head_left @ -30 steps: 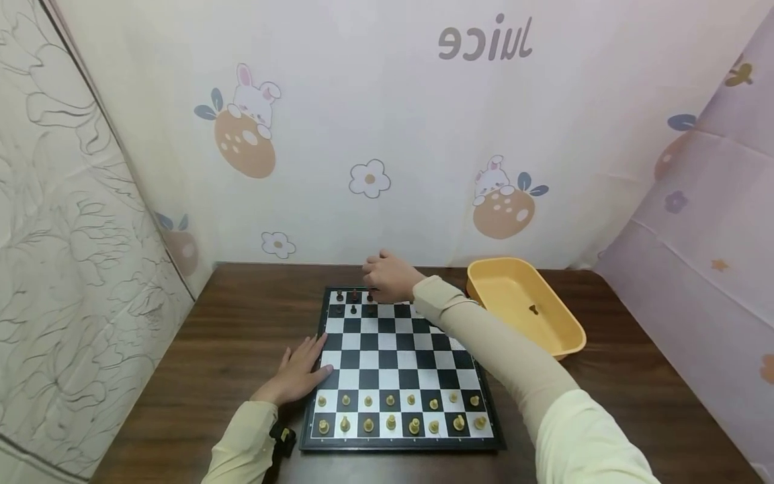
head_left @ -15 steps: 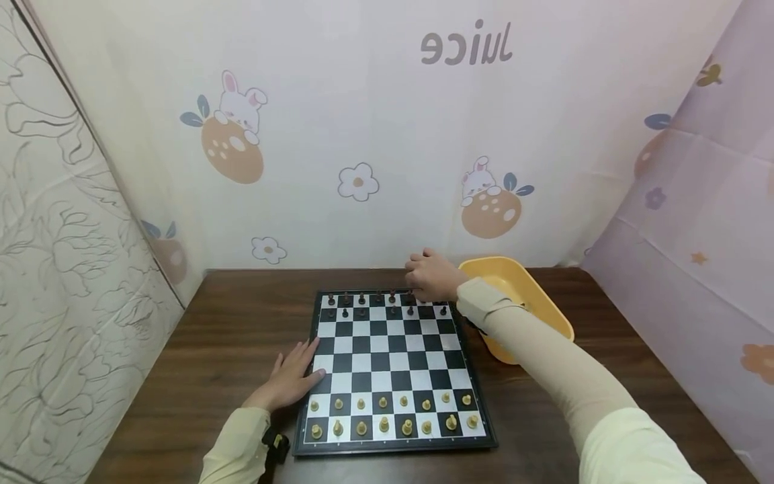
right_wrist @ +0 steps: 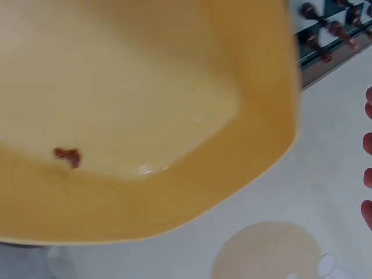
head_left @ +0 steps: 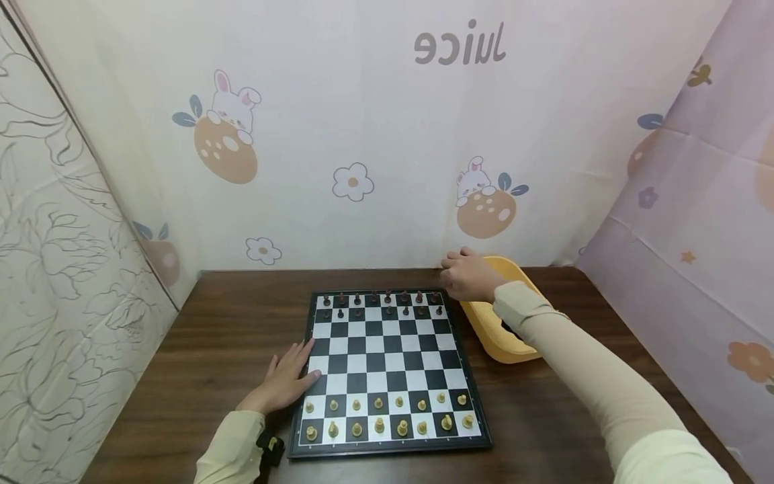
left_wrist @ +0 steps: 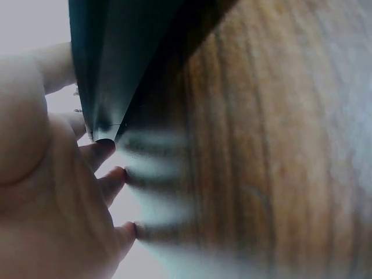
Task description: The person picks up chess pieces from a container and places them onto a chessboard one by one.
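Note:
A black-and-white chessboard (head_left: 375, 346) lies on the table, with gold chess pieces (head_left: 379, 425) in two rows at its near end. Dark brown chess pieces (head_left: 389, 311) fill two rows at the far end, with one bare square in their front row. Along the board's left edge rests my left hand (head_left: 279, 383), fingers spread, its fingertips and thumb on the frame. My right hand (head_left: 471, 277) is above the left rim of a yellow tub (head_left: 492, 339), fingers loosely bent, with nothing visible in them. One small brown chess piece (right_wrist: 68, 156) lies inside the tub in the right wrist view.
The dark wooden table (head_left: 242, 323) meets a printed cloth backdrop (head_left: 387, 134) along its far edge. More cloth hangs on the left and right. The tub stands close by the board's far right corner.
My right hand has moved right, from over the far dark pieces to the tub. My left hand has stayed at the board's edge. The head view has shifted slightly.

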Demonstrator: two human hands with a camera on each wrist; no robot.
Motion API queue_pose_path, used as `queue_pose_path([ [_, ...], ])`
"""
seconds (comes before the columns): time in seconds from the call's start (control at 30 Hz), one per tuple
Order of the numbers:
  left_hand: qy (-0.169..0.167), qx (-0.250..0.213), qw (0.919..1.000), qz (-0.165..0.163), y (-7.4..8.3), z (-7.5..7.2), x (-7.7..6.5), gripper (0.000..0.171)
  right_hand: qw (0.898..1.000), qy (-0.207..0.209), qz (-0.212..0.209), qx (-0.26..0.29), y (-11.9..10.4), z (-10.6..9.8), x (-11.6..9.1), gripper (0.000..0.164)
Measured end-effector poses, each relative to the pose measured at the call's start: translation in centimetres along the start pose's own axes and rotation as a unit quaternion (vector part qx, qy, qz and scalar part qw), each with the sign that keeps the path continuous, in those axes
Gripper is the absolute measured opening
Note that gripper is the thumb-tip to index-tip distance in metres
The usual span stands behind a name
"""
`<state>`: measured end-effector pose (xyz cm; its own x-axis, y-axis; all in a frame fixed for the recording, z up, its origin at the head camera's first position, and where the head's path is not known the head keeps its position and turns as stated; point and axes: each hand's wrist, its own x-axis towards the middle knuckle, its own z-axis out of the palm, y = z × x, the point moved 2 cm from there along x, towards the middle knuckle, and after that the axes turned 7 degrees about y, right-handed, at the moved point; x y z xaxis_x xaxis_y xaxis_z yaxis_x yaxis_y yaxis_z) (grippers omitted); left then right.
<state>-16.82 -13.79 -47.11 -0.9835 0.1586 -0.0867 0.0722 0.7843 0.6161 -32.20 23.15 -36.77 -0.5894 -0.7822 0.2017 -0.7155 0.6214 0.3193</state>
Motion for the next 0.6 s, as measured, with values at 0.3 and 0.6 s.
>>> queue_pose_path([
  [0.3,-0.002,-0.002,1.0,0.001,0.0,0.1,-0.1,0.07,1.0,0.002,-0.011,-0.013,2.9,0.5,-3.9,0.012],
  [0.6,0.0,-0.004,1.0,0.002,-0.1,0.0,0.0,0.07,1.0,0.012,-0.019,0.001,5.1,1.5,-7.1,0.012],
])
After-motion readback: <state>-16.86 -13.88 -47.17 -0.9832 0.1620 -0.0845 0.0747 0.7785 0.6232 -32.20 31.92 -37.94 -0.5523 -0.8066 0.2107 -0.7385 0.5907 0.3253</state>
